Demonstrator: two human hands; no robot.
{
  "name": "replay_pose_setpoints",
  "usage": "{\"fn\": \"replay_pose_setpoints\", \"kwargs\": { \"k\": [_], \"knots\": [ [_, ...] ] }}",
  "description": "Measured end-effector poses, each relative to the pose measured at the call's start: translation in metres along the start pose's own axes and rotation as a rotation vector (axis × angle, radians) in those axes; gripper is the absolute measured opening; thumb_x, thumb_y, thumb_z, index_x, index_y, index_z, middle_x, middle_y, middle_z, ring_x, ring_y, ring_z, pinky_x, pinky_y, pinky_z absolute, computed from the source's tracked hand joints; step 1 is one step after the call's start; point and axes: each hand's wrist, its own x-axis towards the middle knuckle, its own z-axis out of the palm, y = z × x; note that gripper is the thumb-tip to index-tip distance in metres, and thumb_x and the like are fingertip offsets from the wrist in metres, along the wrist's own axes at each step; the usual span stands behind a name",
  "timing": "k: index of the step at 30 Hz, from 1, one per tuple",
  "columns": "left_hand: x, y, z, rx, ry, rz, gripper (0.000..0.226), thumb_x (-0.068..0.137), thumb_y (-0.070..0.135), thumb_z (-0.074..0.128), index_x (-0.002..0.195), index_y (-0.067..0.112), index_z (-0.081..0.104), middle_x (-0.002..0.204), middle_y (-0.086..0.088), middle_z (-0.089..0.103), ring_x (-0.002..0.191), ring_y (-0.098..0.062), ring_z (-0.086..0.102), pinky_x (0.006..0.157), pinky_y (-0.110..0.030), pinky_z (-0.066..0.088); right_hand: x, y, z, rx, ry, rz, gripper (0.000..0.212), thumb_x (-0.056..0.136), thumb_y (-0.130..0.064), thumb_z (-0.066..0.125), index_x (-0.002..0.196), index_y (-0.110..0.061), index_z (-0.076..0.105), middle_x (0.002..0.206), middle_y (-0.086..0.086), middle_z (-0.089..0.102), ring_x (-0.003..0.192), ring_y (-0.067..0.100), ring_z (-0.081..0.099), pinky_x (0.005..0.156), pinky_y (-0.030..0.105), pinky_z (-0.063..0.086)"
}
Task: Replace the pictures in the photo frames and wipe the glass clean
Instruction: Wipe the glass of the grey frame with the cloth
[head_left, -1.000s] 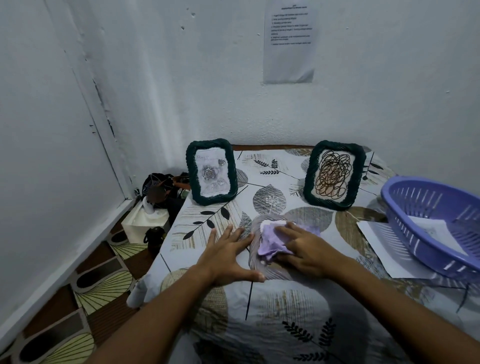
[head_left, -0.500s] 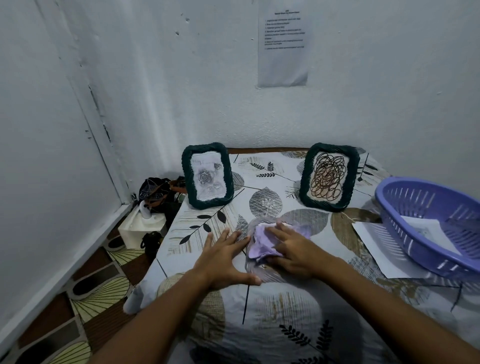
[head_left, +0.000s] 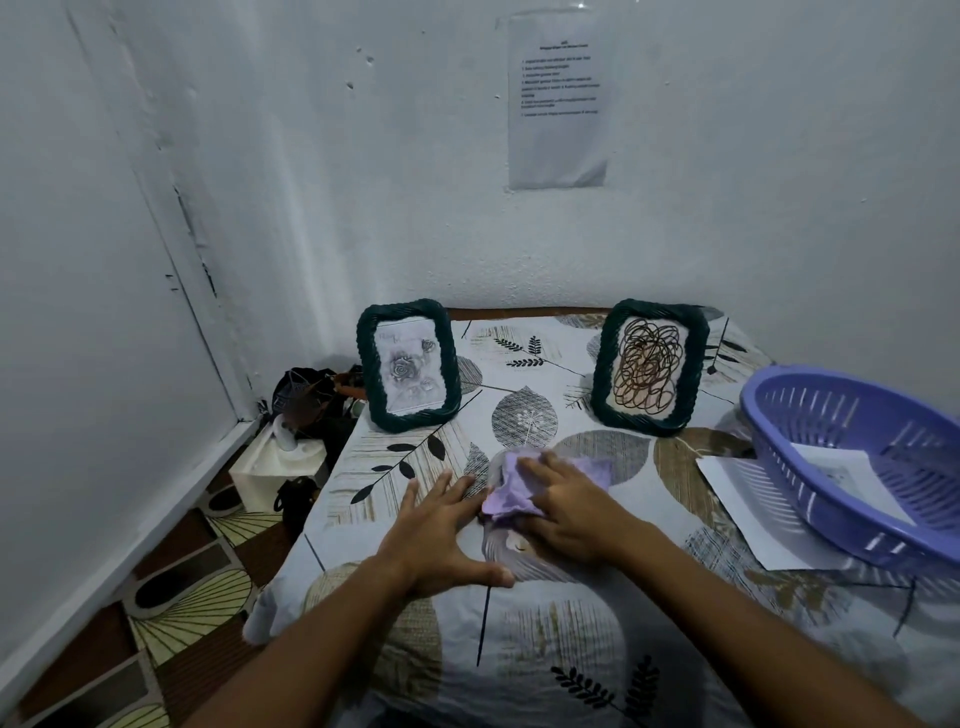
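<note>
— Head view, left first: the rose frame (head_left: 409, 365) stands upright at the far left of the table (head_left: 597, 649). Anything different there?

— No, it stands as it did a second ago, and so does the scribble frame (head_left: 649, 366) to its right. The change is nearer us. The left hand (head_left: 439, 535) lies flat and spread wide, fingers straight, pressing at the edge of the glass (head_left: 524, 551) that lies on the cloth-covered table. It has hardly moved.

— And the right hand (head_left: 566, 512)?

— That one has shifted. It presses the purple rag (head_left: 506, 493) onto the pane, fingers bent over the bunched cloth, and the rag has slid a little leftward across the glass in the last second.

— So the wiping is under way?

— I'd say so: one hand steadies, the other rubs. The pane is clear and hard to trace; I can't tell where its far edge ends.

— Further right?

— A sheet (head_left: 748, 514) lies half under the basket (head_left: 831, 499), which holds another paper. Likely the next picture, though that's my guess.
</note>
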Motion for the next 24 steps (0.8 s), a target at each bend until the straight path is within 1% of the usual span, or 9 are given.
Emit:
{"fn": "replay_pose_setpoints", "kwargs": {
  "k": [4, 7, 10, 11, 13, 16, 17, 20, 24],
  "knots": [
    [0.000, 0.000, 0.000, -0.010, -0.003, -0.008, 0.117, 0.054, 0.093, 0.049, 0.151, 0.041, 0.011, 0.162, 0.006, 0.003, 0.148, -0.013, -0.009, 0.118, -0.051, -0.011, -0.025, 0.014, -0.006, -0.018, -0.049, -0.089, 0.085, 0.083, -0.072, 0.013, 0.118, -0.017, 0.067, 0.159, 0.000, 0.020, 0.148, 0.019, 0.006, 0.117, 0.037, 0.012],
    [-0.001, 0.001, -0.001, -0.016, -0.009, -0.014, 0.119, 0.053, 0.093, 0.050, 0.152, 0.040, 0.011, 0.162, 0.006, 0.003, 0.148, -0.013, -0.009, 0.118, -0.051, -0.012, -0.029, 0.035, -0.014, -0.077, -0.061, 0.014, 0.081, 0.086, -0.071, 0.014, 0.117, -0.018, 0.067, 0.159, -0.002, 0.019, 0.148, 0.021, 0.007, 0.117, 0.036, 0.015],
    [-0.001, 0.002, -0.002, -0.015, -0.015, -0.020, 0.119, 0.052, 0.093, 0.049, 0.152, 0.040, 0.011, 0.162, 0.006, 0.002, 0.148, -0.013, -0.010, 0.118, -0.051, -0.012, -0.022, 0.038, -0.019, -0.143, -0.041, 0.099, 0.099, 0.077, -0.079, 0.002, 0.117, -0.016, 0.066, 0.160, 0.000, 0.016, 0.148, 0.025, 0.008, 0.117, 0.037, 0.015],
    [-0.002, 0.002, -0.002, -0.015, -0.015, -0.021, 0.119, 0.053, 0.093, 0.050, 0.152, 0.040, 0.011, 0.162, 0.006, 0.002, 0.148, -0.013, -0.010, 0.118, -0.051, -0.012, -0.018, 0.034, -0.019, -0.145, -0.031, 0.101, 0.093, 0.081, -0.076, 0.008, 0.115, -0.014, 0.067, 0.160, 0.000, 0.014, 0.148, 0.025, 0.008, 0.117, 0.037, 0.015],
    [-0.002, 0.002, -0.002, -0.018, -0.009, -0.020, 0.118, 0.053, 0.092, 0.050, 0.152, 0.039, 0.013, 0.162, 0.006, 0.003, 0.148, -0.013, -0.009, 0.118, -0.052, -0.011, -0.012, 0.024, -0.013, -0.112, -0.020, 0.076, 0.068, 0.093, -0.063, 0.028, 0.112, -0.010, 0.067, 0.161, 0.000, 0.011, 0.148, 0.025, 0.005, 0.118, 0.038, 0.011],
    [-0.001, 0.001, -0.001, -0.014, 0.000, -0.015, 0.118, 0.052, 0.093, 0.050, 0.151, 0.039, 0.014, 0.162, 0.006, 0.003, 0.148, -0.013, -0.008, 0.118, -0.052, -0.009, -0.012, 0.008, -0.002, 0.000, -0.041, -0.001, 0.057, 0.095, -0.058, 0.033, 0.119, -0.018, 0.066, 0.161, 0.000, 0.009, 0.148, 0.025, 0.000, 0.118, 0.041, 0.005],
    [-0.001, 0.002, -0.001, -0.018, 0.002, -0.016, 0.118, 0.052, 0.093, 0.050, 0.151, 0.040, 0.014, 0.162, 0.006, 0.004, 0.148, -0.013, -0.008, 0.118, -0.052, -0.009, -0.016, 0.005, 0.000, 0.033, -0.055, -0.027, 0.059, 0.094, -0.062, 0.030, 0.121, -0.023, 0.066, 0.161, -0.001, 0.009, 0.148, 0.023, -0.001, 0.118, 0.042, 0.004],
    [-0.001, 0.002, -0.001, -0.028, 0.010, -0.015, 0.117, 0.053, 0.092, 0.053, 0.151, 0.040, 0.015, 0.162, 0.006, 0.005, 0.148, -0.013, -0.007, 0.118, -0.053, -0.008, -0.031, 0.005, 0.002, 0.146, -0.071, -0.091, 0.084, 0.080, -0.080, 0.015, 0.118, -0.026, 0.067, 0.160, -0.005, 0.013, 0.148, 0.017, -0.003, 0.118, 0.043, 0.006],
    [0.000, 0.003, -0.002, -0.026, 0.004, -0.021, 0.118, 0.054, 0.091, 0.055, 0.151, 0.038, 0.016, 0.162, 0.005, 0.005, 0.148, -0.014, -0.007, 0.118, -0.053, -0.009, -0.037, 0.012, -0.005, 0.140, -0.079, -0.091, 0.092, 0.074, -0.086, 0.009, 0.118, -0.029, 0.067, 0.160, -0.005, 0.015, 0.148, 0.016, -0.002, 0.118, 0.039, 0.011]
  ]
}}
